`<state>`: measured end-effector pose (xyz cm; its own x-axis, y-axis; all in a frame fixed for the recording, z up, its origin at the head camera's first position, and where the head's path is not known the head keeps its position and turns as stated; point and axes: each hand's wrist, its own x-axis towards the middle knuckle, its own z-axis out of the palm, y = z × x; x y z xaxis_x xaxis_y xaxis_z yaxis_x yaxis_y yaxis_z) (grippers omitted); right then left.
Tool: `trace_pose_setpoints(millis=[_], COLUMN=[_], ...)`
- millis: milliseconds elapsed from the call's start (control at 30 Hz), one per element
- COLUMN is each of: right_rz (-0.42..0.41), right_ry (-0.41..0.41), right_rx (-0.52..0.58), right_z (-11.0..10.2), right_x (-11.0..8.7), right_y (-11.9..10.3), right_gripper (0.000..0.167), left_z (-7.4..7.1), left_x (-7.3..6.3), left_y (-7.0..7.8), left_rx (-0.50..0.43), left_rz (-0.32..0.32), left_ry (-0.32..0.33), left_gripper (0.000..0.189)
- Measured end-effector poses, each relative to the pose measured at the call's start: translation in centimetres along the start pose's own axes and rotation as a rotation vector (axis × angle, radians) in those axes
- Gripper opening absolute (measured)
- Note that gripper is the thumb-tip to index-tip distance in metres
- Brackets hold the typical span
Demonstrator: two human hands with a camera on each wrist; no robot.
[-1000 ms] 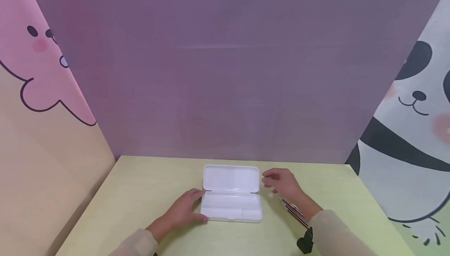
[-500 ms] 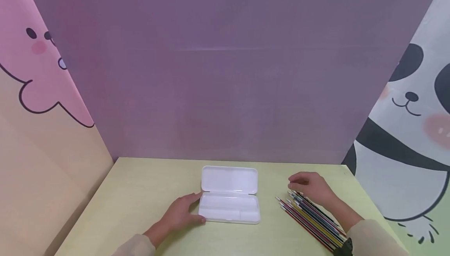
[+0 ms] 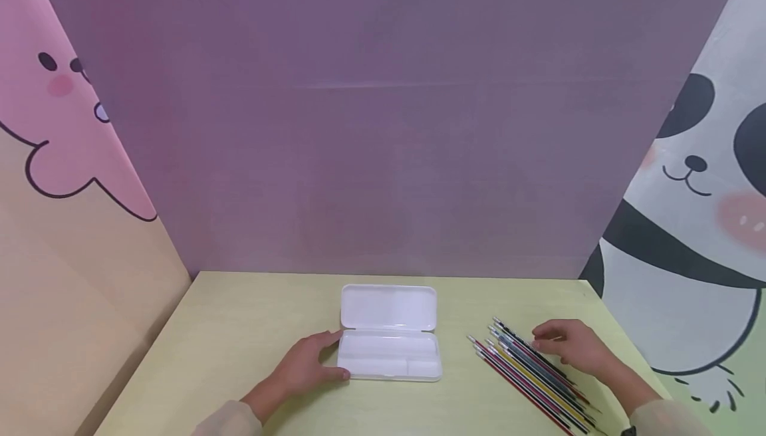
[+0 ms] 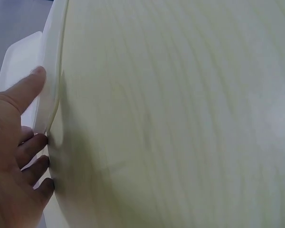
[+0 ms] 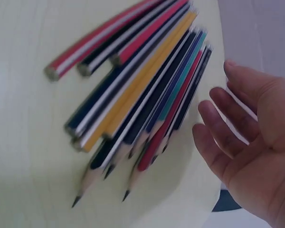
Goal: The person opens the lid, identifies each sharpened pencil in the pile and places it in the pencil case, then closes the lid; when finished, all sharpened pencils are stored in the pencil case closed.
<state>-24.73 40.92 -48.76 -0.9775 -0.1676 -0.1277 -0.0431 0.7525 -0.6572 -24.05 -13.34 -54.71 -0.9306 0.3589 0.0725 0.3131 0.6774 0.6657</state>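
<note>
A white plastic pencil case (image 3: 389,356) lies on the table with its lid (image 3: 389,308) folded back, its divided tray holding nothing. My left hand (image 3: 305,366) holds the case's left end, thumb at the near corner and index finger by the hinge side. In the left wrist view that thumb (image 4: 31,88) lies against the white wall and the other fingers bend beside it. Right of the case, a fanned bundle of striped pencils (image 3: 532,376) lies slantwise. Just beyond their right side is my right hand (image 3: 568,343), fingers loosely bent, nothing in it.
The pale wooden table (image 3: 257,310) ends at a purple backdrop (image 3: 383,157). Side panels carry a pink cartoon figure (image 3: 54,110) and a panda (image 3: 694,256). In the right wrist view, sharpened tips (image 5: 77,202) and blunt ends point the same way.
My right hand has moved right from beside the case, past the pencils and off them, uncovering the whole bundle. The left hand has stayed at the case.
</note>
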Motion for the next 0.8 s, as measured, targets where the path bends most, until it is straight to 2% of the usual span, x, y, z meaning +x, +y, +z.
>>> trace_pose_setpoints(millis=[300, 500, 800], right_rz=[0.047, 0.068, 0.054], right_ry=[-0.013, -0.026, -0.021], right_rx=[0.055, 0.091, 0.070], right_z=[0.2, 0.4, 0.6], right_x=[0.2, 0.4, 0.9], right_y=[2.2, 2.4, 2.5], right_gripper=[0.035, 0.036, 0.032], left_z=[0.2, -0.1, -0.3], left_x=[-0.2, -0.3, -0.3], left_y=[0.3, 0.8, 0.6], left_rx=[0.007, -0.002, -0.008], left_rz=[-0.018, -0.039, -0.064], left_ry=[0.008, 0.001, -0.002], left_gripper=[0.087, 0.088, 0.087])
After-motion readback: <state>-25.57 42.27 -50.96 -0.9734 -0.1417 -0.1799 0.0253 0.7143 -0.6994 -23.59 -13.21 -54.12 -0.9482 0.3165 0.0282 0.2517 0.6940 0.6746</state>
